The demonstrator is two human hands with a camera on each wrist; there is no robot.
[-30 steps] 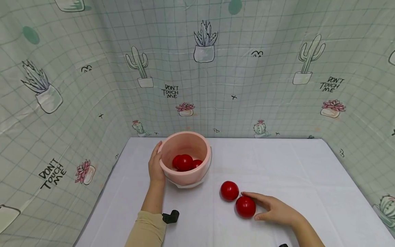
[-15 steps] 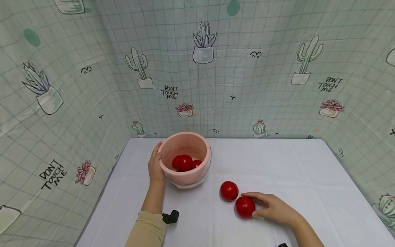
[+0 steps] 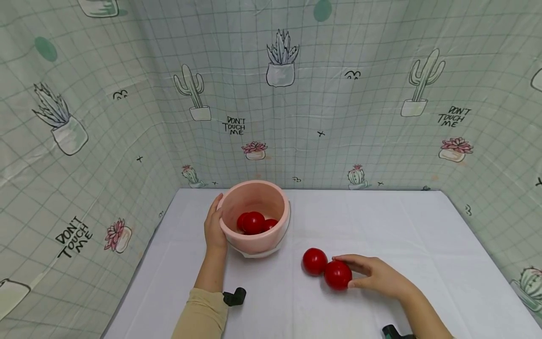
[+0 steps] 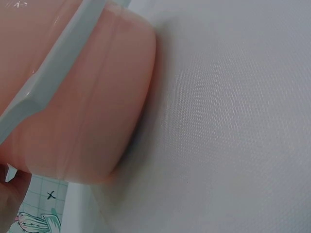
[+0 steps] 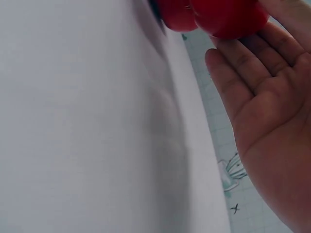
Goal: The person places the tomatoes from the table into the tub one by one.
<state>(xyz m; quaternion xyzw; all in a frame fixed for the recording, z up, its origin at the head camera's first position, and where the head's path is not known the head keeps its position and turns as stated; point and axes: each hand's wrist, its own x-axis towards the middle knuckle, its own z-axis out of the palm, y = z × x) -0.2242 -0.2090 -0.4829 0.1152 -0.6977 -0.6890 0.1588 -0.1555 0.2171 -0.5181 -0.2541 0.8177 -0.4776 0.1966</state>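
Shifted slightly up-frame since earlier: nearer red ball [image 3: 338, 276], lower right of centre, pinched by right hand [image 3: 378, 274]. Already inside pink bucket [image 3: 253, 244], held by left hand [image 3: 215, 231]: three red balls [image 3: 253, 223]. Outstanding: pinched one, farther red ball [image 3: 314, 262].

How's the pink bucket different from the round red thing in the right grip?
The bucket is pale pink; the round red thing is deep red. The bucket is bigger than the round red thing. The bucket has an open top; the round red thing shows no opening. Both are touched, by the left grip and right grip respectively.
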